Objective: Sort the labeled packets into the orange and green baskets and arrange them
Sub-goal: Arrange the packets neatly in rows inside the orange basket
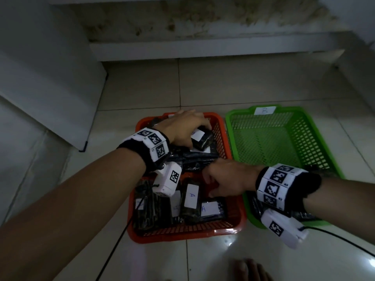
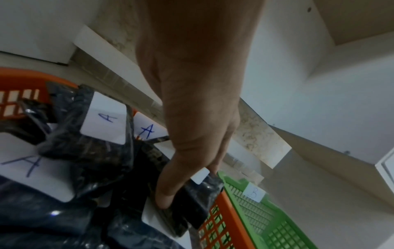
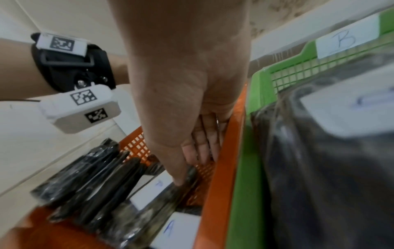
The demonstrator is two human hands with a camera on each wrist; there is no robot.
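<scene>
Dark packets w/ white "A" labels (image 1: 191, 197) fill the orange basket (image 1: 235, 216), piled loose at the far end, stood in a row on edge along the near end. One small packet (image 1: 203, 138) sits at the far right corner of that basket, on top of the pile, tilted; the left hand (image 1: 182, 128) is over it, fingers curled round its far edge and thumb on the near side – gripping it. Left wrist view shows the same: fingertips (image 2: 164, 200) pressed on the dark wrap, white label (image 2: 200, 175) poking out past them, label letter not readable.

Right hand (image 1: 227, 179) is down by the orange basket's right wall, about mid-length. In the right wrist view its fingers (image 3: 198, 148) hang straight-ish, loose, thumb tip touching the top edge of an upright packet (image 3: 162, 190); nothing grasped.

Green basket (image 1: 243, 122) stands just beside, on the right, rims touching, tag "B" (image 1: 264, 110) on its far rim. Mesh floor bare at the far end; at the near end a dark packet (image 3: 330, 168) lies under the right wrist, label blurred.

Both baskets sit on pale floor tiles (image 1: 223, 90). Marker bands on both wrists.
</scene>
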